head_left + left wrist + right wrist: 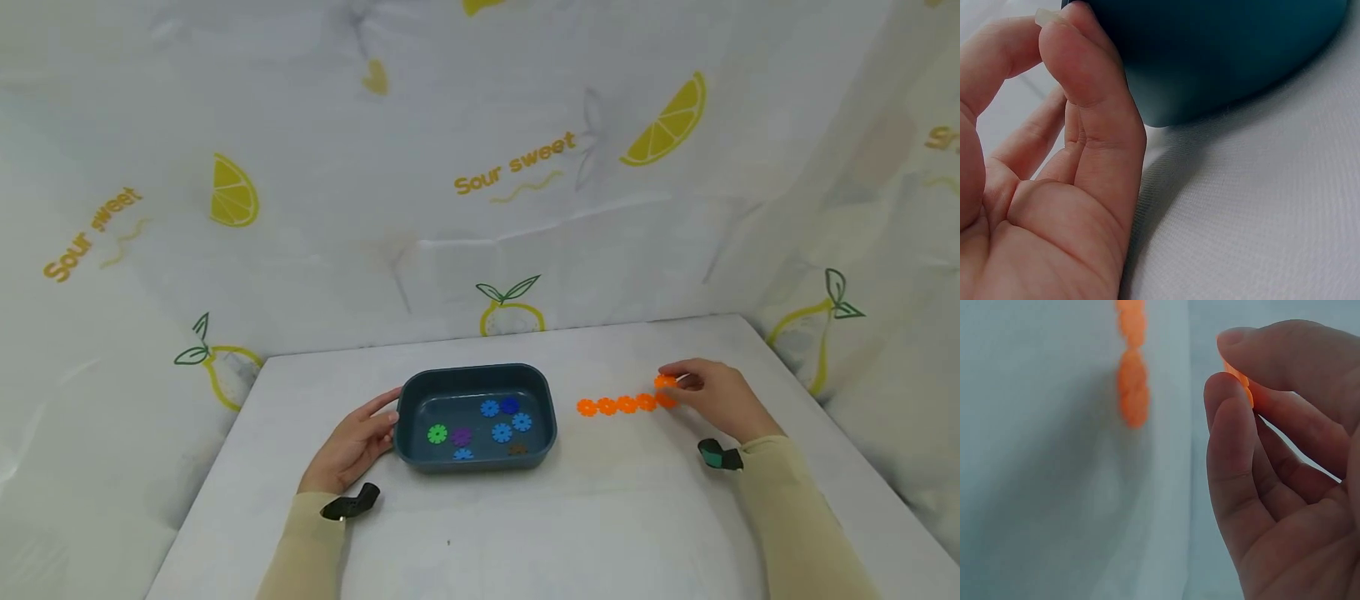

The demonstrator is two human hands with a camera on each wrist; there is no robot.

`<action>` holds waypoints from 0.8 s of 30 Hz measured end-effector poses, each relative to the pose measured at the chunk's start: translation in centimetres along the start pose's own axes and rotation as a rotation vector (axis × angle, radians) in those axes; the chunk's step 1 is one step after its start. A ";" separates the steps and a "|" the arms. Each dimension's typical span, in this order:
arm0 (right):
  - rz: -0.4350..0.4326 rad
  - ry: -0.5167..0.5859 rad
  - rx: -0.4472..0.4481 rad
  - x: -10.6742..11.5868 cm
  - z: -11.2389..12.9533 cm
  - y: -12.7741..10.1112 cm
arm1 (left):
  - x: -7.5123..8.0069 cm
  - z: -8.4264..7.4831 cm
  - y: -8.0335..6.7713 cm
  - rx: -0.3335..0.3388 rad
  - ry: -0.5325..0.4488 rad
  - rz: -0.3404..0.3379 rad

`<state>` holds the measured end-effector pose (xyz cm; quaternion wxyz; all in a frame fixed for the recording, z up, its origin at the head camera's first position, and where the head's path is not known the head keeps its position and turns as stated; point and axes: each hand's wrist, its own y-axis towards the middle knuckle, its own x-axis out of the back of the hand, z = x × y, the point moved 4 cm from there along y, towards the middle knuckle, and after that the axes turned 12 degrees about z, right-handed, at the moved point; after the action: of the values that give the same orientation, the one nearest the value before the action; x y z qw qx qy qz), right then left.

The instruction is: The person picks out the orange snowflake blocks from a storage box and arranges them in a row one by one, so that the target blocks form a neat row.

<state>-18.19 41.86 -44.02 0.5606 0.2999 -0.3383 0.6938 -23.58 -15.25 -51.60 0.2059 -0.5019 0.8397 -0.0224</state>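
On the white table (525, 533), my right hand (716, 400) pinches an orange disc (664, 382) just above the orange row's (618, 405) end, while my left hand (352, 446), fingers relaxed, steadies the blue tray (420, 392) against sliding.

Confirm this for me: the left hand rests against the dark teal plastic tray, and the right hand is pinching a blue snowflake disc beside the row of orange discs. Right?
Not quite. The disc pinched by the right hand is an orange snowflake disc, not blue; the right wrist view shows it between thumb and fingertip. The left hand does rest against the dark teal plastic tray, beside the row of orange discs.
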 end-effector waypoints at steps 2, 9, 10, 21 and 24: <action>0.003 -0.004 -0.018 0.0 -0.7 -0.2 | 0.0 -0.1 0.0 -0.004 0.006 0.008; -0.010 -0.015 -0.051 0.3 -2.8 -0.8 | -0.2 -0.1 -0.1 0.001 -0.013 0.021; -0.008 -0.017 -0.054 0.4 -2.9 -0.7 | -0.2 -0.1 -0.2 0.001 -0.012 0.024; 0.006 -0.006 -0.080 0.0 -4.0 -0.4 | -0.3 -0.3 0.0 -0.009 -0.013 0.038; 0.008 -0.008 -0.089 -0.1 -4.0 -0.3 | -0.2 -0.1 -0.1 0.003 -0.018 0.023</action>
<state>-17.98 45.10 -46.44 0.5695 0.2760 -0.3722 0.6789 -23.49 -15.11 -51.40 0.2146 -0.4920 0.8436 -0.0169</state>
